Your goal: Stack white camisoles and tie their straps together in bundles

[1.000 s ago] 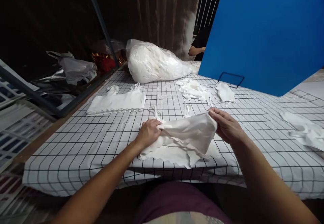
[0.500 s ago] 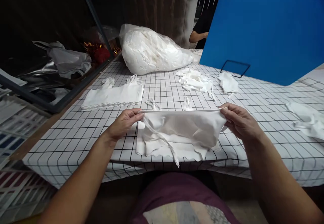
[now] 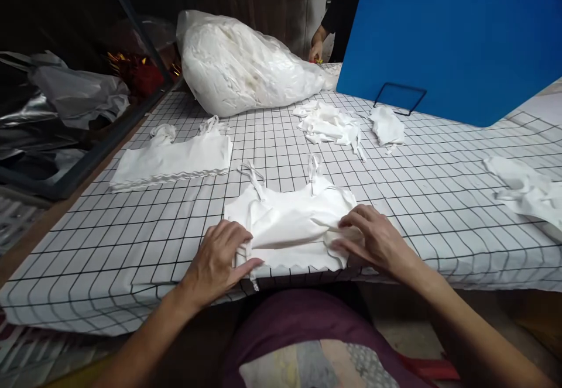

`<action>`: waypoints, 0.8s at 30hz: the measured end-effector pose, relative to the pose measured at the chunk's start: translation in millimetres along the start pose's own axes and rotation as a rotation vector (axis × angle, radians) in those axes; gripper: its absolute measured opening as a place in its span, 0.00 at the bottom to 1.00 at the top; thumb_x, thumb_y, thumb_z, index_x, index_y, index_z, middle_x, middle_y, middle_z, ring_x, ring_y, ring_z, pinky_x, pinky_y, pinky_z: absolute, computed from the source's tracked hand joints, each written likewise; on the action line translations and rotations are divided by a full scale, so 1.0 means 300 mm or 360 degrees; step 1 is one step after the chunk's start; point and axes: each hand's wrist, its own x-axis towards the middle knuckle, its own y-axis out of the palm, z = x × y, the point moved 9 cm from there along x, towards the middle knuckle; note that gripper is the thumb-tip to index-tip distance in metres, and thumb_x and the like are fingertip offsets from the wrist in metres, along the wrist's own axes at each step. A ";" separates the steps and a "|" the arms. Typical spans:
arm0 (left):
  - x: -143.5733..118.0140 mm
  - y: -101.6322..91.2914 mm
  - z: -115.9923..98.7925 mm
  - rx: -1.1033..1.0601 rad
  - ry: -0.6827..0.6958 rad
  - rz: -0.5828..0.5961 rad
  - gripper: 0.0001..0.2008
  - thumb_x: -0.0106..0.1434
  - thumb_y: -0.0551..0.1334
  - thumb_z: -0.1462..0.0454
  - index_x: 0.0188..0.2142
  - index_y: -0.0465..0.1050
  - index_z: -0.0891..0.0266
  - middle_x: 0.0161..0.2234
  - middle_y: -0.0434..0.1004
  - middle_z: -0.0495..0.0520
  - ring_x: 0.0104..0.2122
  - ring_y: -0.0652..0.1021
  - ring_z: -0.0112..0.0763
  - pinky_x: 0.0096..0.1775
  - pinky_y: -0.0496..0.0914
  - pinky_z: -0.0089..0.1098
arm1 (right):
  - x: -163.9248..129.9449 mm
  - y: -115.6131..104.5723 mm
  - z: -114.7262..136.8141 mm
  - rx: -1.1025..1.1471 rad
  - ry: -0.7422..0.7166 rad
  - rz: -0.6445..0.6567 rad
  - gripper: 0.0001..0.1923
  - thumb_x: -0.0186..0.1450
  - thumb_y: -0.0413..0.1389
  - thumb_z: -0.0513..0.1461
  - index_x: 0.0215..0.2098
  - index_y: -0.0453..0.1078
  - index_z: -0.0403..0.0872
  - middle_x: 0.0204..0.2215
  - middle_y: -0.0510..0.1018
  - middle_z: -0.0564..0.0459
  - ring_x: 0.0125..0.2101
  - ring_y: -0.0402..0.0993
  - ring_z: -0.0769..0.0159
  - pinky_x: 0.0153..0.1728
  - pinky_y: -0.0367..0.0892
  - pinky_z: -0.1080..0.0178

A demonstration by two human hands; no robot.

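A white strappy camisole top (image 3: 285,224) lies spread on other white fabric near the table's front edge, its thin straps pointing away from me. My left hand (image 3: 223,259) rests on its left edge, thumb spread away from the fingers. At the right edge, my right hand (image 3: 373,239) touches a rumpled fold, with fingers and thumb apart and slightly blurred. A neat stack of white camisoles (image 3: 173,160) sits farther back on the left, straps at its far side.
The table wears a checked cloth (image 3: 175,224). Behind are a large plastic bag of white material (image 3: 246,66), loose white garments (image 3: 329,123), and a blue board (image 3: 430,43) with a black wire stand. Another white garment (image 3: 527,189) lies right. A co-worker's hand (image 3: 318,45) shows behind.
The camisole was held stretched between both hands above the pile; now it lies down on it. Both hands have let go of its upper edge and moved lower. The view has shifted slightly.
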 end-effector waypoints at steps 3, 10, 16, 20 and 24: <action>-0.048 0.038 -0.024 0.0033 0.0062 0.0083 0.05 0.66 0.60 0.61 0.36 0.71 0.60 0.33 0.74 0.54 0.37 0.72 0.37 0.40 0.67 0.37 | -0.022 0.030 -0.022 -0.0206 -0.0011 -0.0009 0.08 0.68 0.56 0.44 0.35 0.70 0.48 0.35 0.73 0.48 0.36 0.69 0.58 0.35 0.65 0.56; -0.092 -0.084 0.037 0.0079 -0.0255 -0.0500 0.04 0.67 0.59 0.64 0.40 0.70 0.60 0.39 0.72 0.56 0.42 0.74 0.39 0.41 0.69 0.36 | -0.064 -0.004 0.030 -0.0188 0.0046 -0.0356 0.07 0.70 0.53 0.43 0.37 0.68 0.49 0.35 0.72 0.45 0.35 0.69 0.57 0.33 0.64 0.56; -0.132 0.052 -0.076 0.0440 0.0073 -0.0200 0.07 0.64 0.64 0.63 0.41 0.72 0.60 0.37 0.75 0.56 0.40 0.73 0.41 0.43 0.65 0.41 | -0.079 0.129 0.052 -0.0416 0.0063 -0.0142 0.14 0.69 0.54 0.49 0.36 0.68 0.47 0.33 0.74 0.45 0.33 0.69 0.56 0.32 0.62 0.57; -0.143 0.045 -0.029 0.0472 -0.0083 -0.0215 0.03 0.66 0.59 0.67 0.39 0.71 0.61 0.37 0.74 0.56 0.40 0.73 0.40 0.41 0.64 0.39 | -0.067 0.091 0.026 0.0031 0.0075 -0.0077 0.10 0.71 0.50 0.44 0.34 0.67 0.48 0.29 0.73 0.49 0.28 0.69 0.62 0.28 0.62 0.60; -0.151 0.012 -0.004 0.0527 -0.0166 -0.0233 0.03 0.64 0.58 0.69 0.35 0.68 0.61 0.35 0.74 0.55 0.38 0.73 0.40 0.40 0.64 0.39 | -0.102 -0.074 0.000 0.0562 0.0305 -0.0188 0.09 0.68 0.54 0.47 0.35 0.69 0.52 0.28 0.73 0.50 0.26 0.68 0.63 0.22 0.62 0.63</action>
